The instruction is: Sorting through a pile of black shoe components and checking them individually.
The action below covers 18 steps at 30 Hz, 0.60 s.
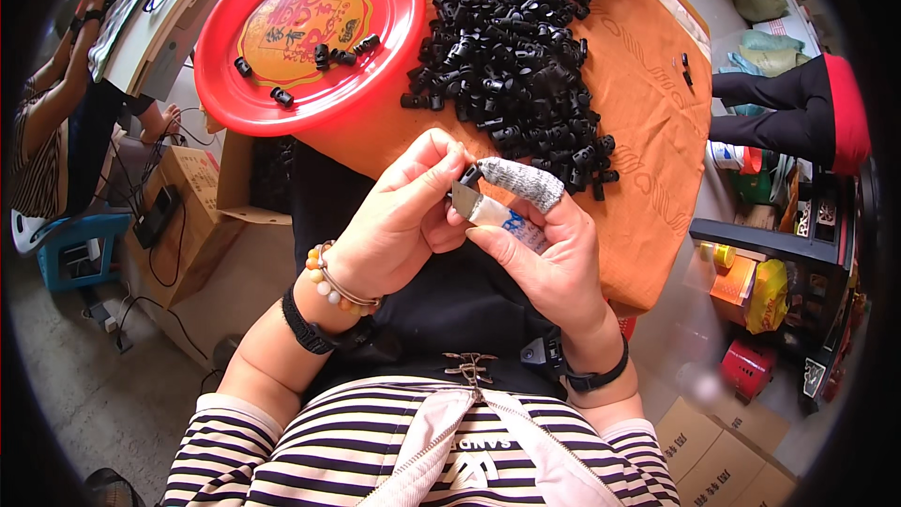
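Observation:
My left hand is closed, its thumb and fingertips pinching a small black plastic cord lock-like piece. In my right hand is a short flat metal blade with a white wrapped handle marked in blue. The blade's edge meets or nearly meets the black piece; the exact contact is too small to tell. A grey knitted finger sleeve covers my right index finger. Just beyond both hands lies a big heap of similar black pieces. Several more sit on a red round tray.
An orange cloth covers the table. At the left are a cardboard box, cables, a blue stool and another person's arm. On the right stand a person in red and a shelf; cartons lie below.

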{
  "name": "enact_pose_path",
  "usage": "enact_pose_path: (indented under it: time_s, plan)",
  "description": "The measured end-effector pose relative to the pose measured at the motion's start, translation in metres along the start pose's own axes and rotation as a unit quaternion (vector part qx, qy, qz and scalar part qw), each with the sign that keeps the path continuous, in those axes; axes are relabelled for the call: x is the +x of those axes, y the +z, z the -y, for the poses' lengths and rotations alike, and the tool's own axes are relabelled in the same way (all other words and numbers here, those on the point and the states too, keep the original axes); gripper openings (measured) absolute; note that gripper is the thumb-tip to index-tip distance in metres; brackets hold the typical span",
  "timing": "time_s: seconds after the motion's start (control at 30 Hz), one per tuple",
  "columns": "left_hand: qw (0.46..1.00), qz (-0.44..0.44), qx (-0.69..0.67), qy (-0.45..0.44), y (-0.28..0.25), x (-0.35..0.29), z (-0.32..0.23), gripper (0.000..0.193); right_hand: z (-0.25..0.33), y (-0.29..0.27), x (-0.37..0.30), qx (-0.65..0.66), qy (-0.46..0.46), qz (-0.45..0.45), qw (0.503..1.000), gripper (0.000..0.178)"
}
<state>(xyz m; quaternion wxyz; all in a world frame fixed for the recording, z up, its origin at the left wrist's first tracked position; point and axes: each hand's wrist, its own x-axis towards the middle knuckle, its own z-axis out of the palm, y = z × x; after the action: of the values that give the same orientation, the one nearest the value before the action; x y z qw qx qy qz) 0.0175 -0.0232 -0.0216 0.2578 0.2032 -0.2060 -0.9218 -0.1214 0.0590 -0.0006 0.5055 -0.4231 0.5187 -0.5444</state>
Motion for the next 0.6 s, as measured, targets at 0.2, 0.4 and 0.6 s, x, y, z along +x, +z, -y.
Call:
enact_pose_path:
  time_s: [0.2, 0.4, 0.6]
  plan:
    - [1.0, 0.007, -0.01, -0.016, 0.0008, -0.0024, 0.0015, 0.012, -0.0011, -0.0052, 0.0003, -0.026, -0.012, -0.008, 1.0, 0.037]
    - [1.0, 0.005, -0.017, -0.02, -0.0011, 0.0001, 0.0013, 0.013, 0.0032, 0.0003, -0.003, 0.007, 0.001, -0.005, 1.0, 0.038]
    - [1.0, 0.007, -0.001, -0.009, -0.0005, -0.0016, 0.0014, 0.013, -0.0004, -0.0011, -0.0034, -0.009, -0.012, -0.001, 1.0, 0.038]
